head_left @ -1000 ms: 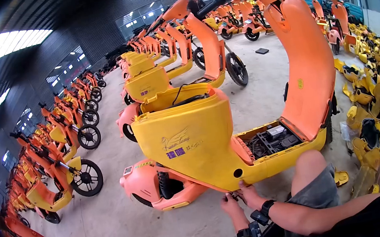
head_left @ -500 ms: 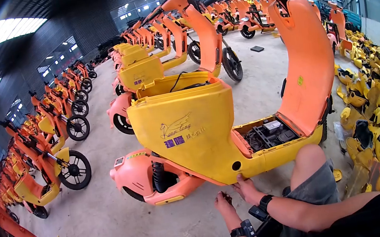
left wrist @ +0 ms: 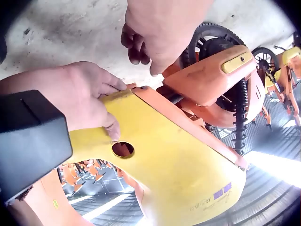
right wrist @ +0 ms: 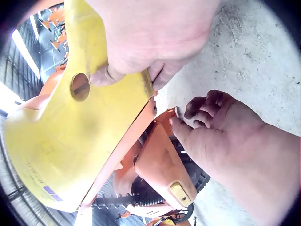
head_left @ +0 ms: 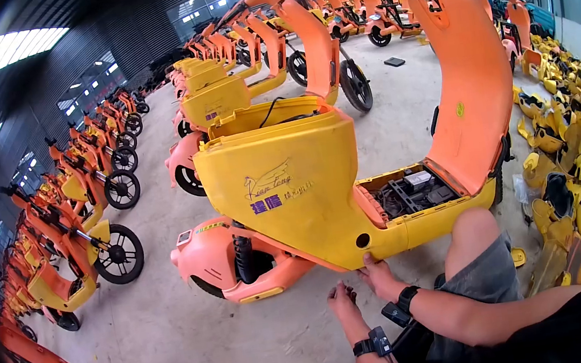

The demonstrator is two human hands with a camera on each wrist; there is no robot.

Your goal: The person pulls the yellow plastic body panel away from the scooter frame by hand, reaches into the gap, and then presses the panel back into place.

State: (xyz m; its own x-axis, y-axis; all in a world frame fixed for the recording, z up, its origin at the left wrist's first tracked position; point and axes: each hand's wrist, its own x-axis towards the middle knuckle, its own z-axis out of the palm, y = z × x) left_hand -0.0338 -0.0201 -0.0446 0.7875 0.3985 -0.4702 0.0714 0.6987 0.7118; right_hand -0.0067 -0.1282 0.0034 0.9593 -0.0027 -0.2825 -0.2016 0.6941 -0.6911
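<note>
A scooter's yellow body panel fills the middle of the head view, with a round hole low on its side. My right hand grips the bottom edge. Its thumb lies on the yellow face beside the hole, and its fingers pass beneath, partly hidden. Just left of it, my left hand hovers apart from the panel, below an orange strip. Its darkly smudged fingers are loosely curled, the thumb stands away from them, and nothing shows between them.
Behind the panel, wiring and black parts fill an open floor compartment. The pink-orange rear fender and a black spring are to the left. Yellow plastic covers pile up on the right. Rows of scooters stand beyond.
My left hand has drawn down and left from the panel's lower edge, away from the right hand. The right hand stays at that edge. The head view has shifted slightly.
</note>
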